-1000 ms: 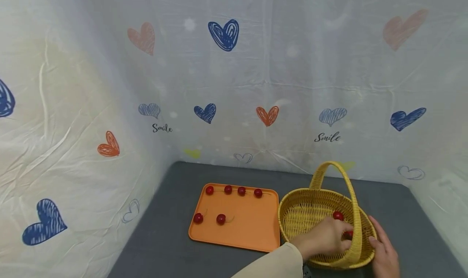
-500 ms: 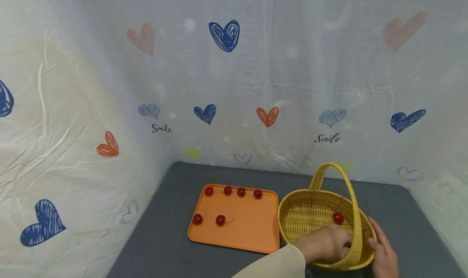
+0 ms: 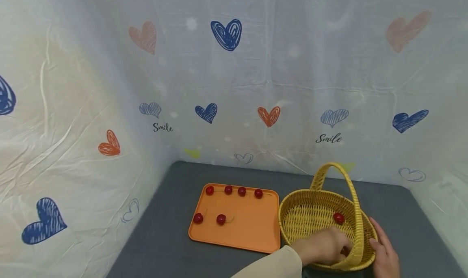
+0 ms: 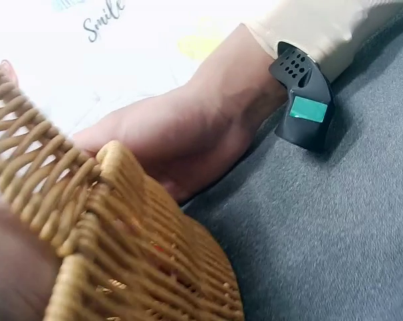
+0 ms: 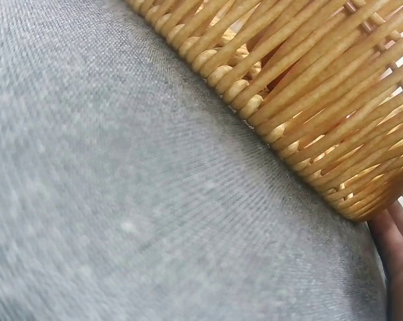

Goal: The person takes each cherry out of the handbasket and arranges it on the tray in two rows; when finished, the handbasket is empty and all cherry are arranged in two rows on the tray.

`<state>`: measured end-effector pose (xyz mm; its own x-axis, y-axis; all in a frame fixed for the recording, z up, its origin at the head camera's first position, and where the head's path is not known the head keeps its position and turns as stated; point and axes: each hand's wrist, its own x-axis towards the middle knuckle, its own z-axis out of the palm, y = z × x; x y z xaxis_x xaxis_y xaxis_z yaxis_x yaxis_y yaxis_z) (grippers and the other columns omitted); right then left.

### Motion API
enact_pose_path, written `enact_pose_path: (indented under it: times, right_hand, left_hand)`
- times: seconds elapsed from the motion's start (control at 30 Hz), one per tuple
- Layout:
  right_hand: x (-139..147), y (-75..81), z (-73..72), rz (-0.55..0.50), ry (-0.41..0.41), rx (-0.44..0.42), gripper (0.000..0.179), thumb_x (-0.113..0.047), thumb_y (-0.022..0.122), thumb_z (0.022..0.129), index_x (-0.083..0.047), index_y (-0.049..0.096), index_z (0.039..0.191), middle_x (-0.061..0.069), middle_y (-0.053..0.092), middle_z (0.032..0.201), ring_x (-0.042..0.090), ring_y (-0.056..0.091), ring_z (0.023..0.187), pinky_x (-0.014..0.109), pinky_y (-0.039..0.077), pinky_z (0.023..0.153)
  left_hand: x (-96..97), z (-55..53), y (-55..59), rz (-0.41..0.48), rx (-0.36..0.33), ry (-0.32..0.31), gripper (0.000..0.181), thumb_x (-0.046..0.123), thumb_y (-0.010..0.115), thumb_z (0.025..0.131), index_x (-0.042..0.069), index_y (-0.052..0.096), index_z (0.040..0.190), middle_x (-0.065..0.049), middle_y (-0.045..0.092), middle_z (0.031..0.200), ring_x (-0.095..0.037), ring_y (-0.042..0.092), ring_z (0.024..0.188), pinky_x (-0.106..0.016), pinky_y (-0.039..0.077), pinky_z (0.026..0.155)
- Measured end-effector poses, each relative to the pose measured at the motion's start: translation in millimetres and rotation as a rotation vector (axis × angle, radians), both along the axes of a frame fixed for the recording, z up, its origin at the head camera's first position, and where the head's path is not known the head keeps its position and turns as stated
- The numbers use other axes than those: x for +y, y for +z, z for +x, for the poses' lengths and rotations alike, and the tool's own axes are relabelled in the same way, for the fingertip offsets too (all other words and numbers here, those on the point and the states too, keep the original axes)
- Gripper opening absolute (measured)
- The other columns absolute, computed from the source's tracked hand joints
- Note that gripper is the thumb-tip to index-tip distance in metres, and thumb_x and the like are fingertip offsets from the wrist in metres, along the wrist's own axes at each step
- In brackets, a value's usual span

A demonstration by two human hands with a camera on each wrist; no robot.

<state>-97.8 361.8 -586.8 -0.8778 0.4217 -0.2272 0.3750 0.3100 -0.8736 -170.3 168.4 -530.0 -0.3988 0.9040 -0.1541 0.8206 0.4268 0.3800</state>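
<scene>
A yellow woven basket (image 3: 300, 229) with an arched handle (image 3: 329, 168) stands at the right. My left hand (image 3: 325, 245) reaches down inside it, fingers curled low near the right end; the handle and wall hide the fingertips, and I cannot tell whether they pinch a cherry. One red cherry (image 3: 339, 218) lies in the basket just beyond this hand. Red shows through the weave (image 5: 281, 67) in the right wrist view. My right hand (image 3: 386, 255) grips the basket's right end from outside, thumb at the rim; the left wrist view also has this right hand (image 4: 181, 127).
Left of the basket, close beside it, lies an orange tray (image 3: 248, 225). Four cherries (image 3: 228, 190) line its far side and two more cherries (image 3: 221, 219) lie nearer at its left. The grey tabletop (image 3: 157, 237) ends at a heart-printed curtain (image 3: 241, 75).
My left hand has sunk a little lower in the basket, and the cherry that showed at its fingers is now hidden. The right hand keeps its grip; the tray's cherries stay put.
</scene>
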Motion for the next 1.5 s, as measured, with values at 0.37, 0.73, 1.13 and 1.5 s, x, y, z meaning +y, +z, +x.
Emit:
enact_pose_path:
  times: [0.37, 0.73, 1.13, 1.5]
  right_hand:
    - [-0.8, 1.4, -0.7, -0.037, -0.032, -0.017, 0.058, -0.037, 0.022, 0.119, -0.044, 0.013, 0.175, 0.011, 0.012, 0.183, 0.042, 0.027, 0.164, 0.001, 0.036, 0.076]
    - [-4.5, 0.2, -1.0, -0.050, -0.018, -0.011, 0.057, -0.038, 0.022, 0.119, -0.044, 0.012, 0.175, 0.009, 0.011, 0.183, 0.039, 0.025, 0.165, 0.001, 0.037, 0.078]
    - [-3.3, 3.1, -2.8, -0.083, -0.050, -0.036, 0.058, -0.035, 0.022, 0.119, -0.042, 0.011, 0.176, 0.013, 0.010, 0.183, 0.049, 0.028, 0.161, 0.004, 0.038, 0.073]
    - [-5.5, 6.1, -3.8, -0.113, -0.095, -0.071, 0.059, -0.035, 0.024, 0.118, -0.046, 0.011, 0.174, 0.011, 0.012, 0.183, 0.048, 0.027, 0.163, 0.006, 0.037, 0.070]
  left_hand:
    - [-33.6, -8.4, -0.2, 0.095, 0.044, 0.030, 0.034, 0.013, 0.072, 0.104, 0.027, 0.079, 0.134, 0.018, 0.079, 0.118, 0.010, 0.054, 0.074, -0.003, 0.041, 0.070]
    - [-38.0, -7.6, -4.3, 0.121, 0.108, 0.085, 0.015, 0.018, 0.074, 0.105, 0.026, 0.078, 0.094, 0.017, 0.063, 0.075, 0.005, 0.042, 0.058, -0.008, 0.035, 0.058]
    - [-61.5, 4.5, 12.6, 0.390, 0.103, 0.112, 0.024, 0.017, 0.069, 0.109, 0.023, 0.081, 0.129, 0.018, 0.079, 0.108, 0.018, 0.062, 0.087, 0.002, 0.043, 0.078]
    - [-121.3, 18.4, 30.2, 0.611, 0.123, 0.238, 0.023, 0.015, 0.072, 0.108, 0.019, 0.080, 0.128, 0.008, 0.079, 0.128, 0.007, 0.069, 0.119, -0.005, 0.050, 0.099]
